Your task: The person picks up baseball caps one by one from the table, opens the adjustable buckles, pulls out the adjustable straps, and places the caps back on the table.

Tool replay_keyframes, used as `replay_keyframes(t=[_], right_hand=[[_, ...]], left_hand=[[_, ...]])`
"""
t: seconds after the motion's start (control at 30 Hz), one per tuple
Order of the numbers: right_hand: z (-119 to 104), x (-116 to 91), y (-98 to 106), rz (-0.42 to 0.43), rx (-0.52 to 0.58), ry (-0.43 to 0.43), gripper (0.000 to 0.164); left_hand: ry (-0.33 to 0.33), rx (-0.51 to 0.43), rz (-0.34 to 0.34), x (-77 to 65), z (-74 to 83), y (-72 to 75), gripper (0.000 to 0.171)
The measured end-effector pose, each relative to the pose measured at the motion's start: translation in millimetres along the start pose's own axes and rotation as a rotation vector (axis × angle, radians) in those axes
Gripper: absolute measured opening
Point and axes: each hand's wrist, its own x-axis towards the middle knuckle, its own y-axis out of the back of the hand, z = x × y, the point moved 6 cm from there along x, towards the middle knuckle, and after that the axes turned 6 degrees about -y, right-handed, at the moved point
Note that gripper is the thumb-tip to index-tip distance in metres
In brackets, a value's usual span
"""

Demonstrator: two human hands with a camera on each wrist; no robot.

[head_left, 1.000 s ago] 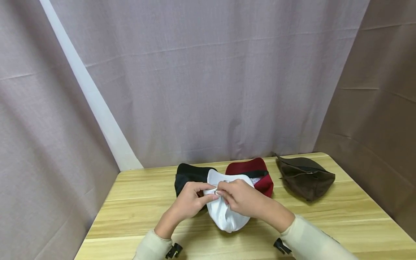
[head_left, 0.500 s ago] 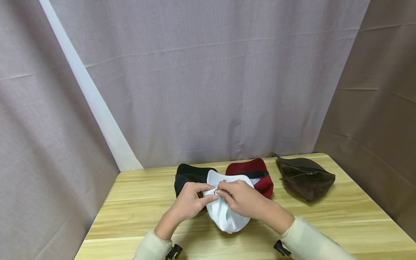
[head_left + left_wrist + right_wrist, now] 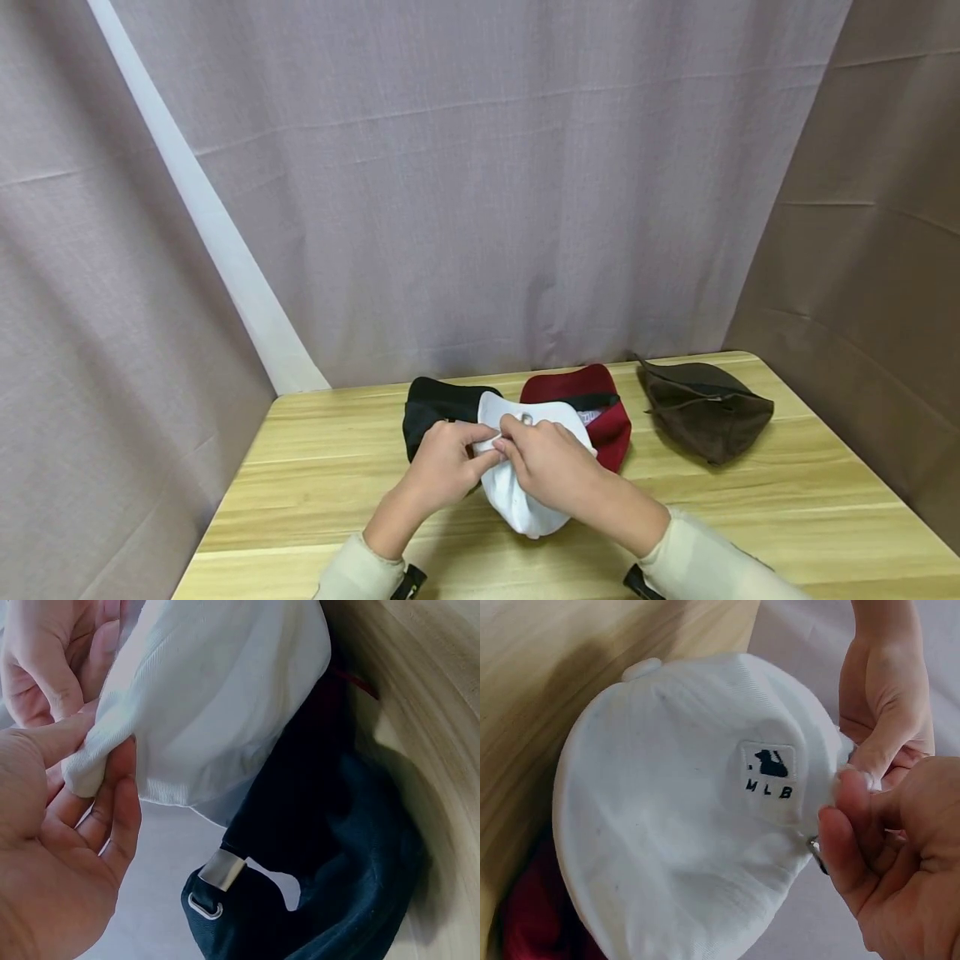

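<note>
"Where's the white baseball cap point(image 3: 528, 510)?"
"Centre of the bench point(image 3: 315, 475), in front of the black cap point(image 3: 442, 398) and the dark red cap point(image 3: 562, 386) and partly hiding both. The brown cap point(image 3: 708, 417) lies apart, off to the right. I can't tell whether the white one's underside rests on the bench."

"And the hands?"
"Both are on its edge, close together. The left hand point(image 3: 444, 467) pinches a fold of the white band point(image 3: 84, 772) between thumb and fingers. The right hand point(image 3: 558, 468) pinches a bit of white fabric right beside it; exactly which bit is hidden by the fingertips."

"So which step is this?"
"I'd judge it's fastening or adjusting the back strap. The right wrist view shows a small metal buckle point(image 3: 819, 853) just beside the right fingers, near the MLB patch point(image 3: 769, 772)."

"What does the next move call for?"
"Probably the left steadying the band while the right works the strap end, with a light, precise pinch. Whether it's threaded yet, I can't see."
</note>
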Motion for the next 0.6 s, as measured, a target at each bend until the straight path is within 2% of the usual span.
replay_keyframes(t=[0.23,0.43,0.6], right_hand=[[0.0,-1.4,3.5,0.055,0.007,0.101,0.022],[3.5,-1.2,7.3,0.061,0.095,0.176,0.021],[6.4,-0.1,9.4,0.044,0.124,0.23,0.019]], left_hand=[[0.002,-0.087,-0.017,0.0,-0.9,-0.6,0.006],[-0.006,-0.227,-0.029,-1.3,-1.9,0.9,0.015],[0.007,-0.303,-0.041,-1.3,-3.0,2.5,0.018]])
